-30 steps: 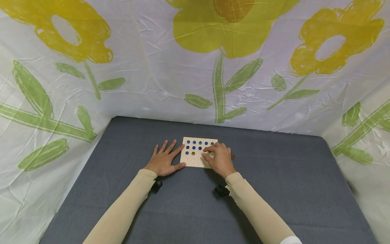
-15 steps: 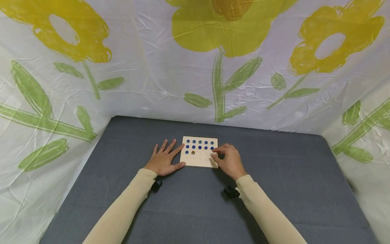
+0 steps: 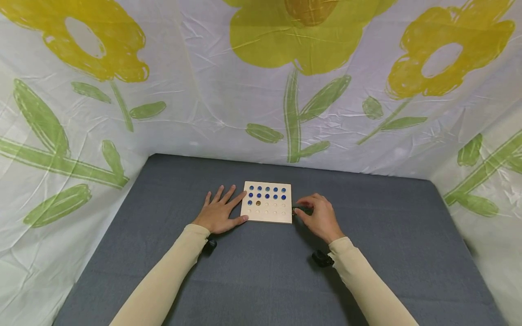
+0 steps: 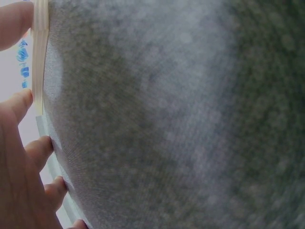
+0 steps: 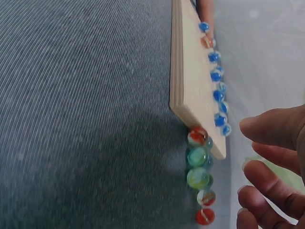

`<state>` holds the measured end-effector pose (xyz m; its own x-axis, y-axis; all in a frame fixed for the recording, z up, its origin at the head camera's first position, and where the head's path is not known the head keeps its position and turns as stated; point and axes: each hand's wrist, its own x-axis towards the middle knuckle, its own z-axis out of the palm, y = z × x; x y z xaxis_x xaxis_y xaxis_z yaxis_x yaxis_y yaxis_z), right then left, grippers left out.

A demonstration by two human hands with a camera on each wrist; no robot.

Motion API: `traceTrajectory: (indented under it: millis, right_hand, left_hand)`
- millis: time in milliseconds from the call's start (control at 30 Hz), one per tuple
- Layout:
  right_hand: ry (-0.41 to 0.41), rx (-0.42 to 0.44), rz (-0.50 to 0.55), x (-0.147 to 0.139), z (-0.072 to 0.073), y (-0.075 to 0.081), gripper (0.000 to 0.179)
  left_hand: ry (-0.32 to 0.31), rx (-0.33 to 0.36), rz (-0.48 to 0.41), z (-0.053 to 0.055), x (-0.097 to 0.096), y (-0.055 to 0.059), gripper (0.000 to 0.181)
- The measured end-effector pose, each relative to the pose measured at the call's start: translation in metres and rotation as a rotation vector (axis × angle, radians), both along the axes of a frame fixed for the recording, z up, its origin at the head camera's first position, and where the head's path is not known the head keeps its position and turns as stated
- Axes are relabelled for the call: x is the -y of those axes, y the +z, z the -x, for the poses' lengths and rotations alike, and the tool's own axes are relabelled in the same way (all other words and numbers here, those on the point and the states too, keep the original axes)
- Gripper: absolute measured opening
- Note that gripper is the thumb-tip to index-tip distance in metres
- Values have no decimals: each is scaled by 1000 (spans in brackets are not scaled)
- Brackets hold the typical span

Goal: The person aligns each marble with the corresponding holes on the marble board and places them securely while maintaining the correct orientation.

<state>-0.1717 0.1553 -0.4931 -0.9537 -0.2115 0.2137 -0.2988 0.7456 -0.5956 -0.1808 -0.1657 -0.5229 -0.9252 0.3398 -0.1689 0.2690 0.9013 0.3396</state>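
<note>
- Left hand [image 3: 219, 215]: laid palm down with the fingers spread wide, thumb and forefinger against the near side of the wooden board [image 3: 271, 208], the other fingers fanned out over the cloth.
- Right hand [image 3: 320, 216]: just off the board's opposite side, fingers bent loosely, with a gap between thumb and fingertips – the right wrist view shows nothing pinched there.
- The wooden board lies flat between the two hands, touching the left one and just apart from the right.
- Blue marbles [image 3: 267, 196] fill its two rows farthest from the person, five to a row; one more sits in the third row, at the end by the left hand.
- Next to that one, on the side toward the right hand, sits an amber marble [image 3: 258, 203].
- Loose marbles [image 5: 197, 177], red and green, lie bunched by the right hand's fingertips, beside the board's edge; whether the closest touches the wood I cannot tell.
- Beneath both hands spreads a dark grey cloth [image 3: 244, 280]; beyond them hangs a white backdrop [image 3: 195, 113] with yellow flowers.
- Cream sleeves [image 3: 163, 271] reach to both wrists, with black devices [image 3: 322, 258] there.
</note>
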Motion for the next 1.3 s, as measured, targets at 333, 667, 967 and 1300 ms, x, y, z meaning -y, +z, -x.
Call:
traceTrajectory:
  millis: [333, 667, 967, 1300]
  right_hand:
    - [8, 26, -10, -12, 1, -5, 25]
    - [29, 55, 23, -24, 3, -8, 28]
    - [31, 63, 31, -39, 8, -14, 27]
    - [42, 111, 20, -55, 18, -24, 32]
  left_hand:
    - [0, 1, 1, 0, -1, 1, 83]
    - [0, -7, 8, -1, -1, 2, 82]
    - [-4, -13, 12, -1, -3, 5, 82]
    - [-1, -10, 17, -1, -3, 3, 82]
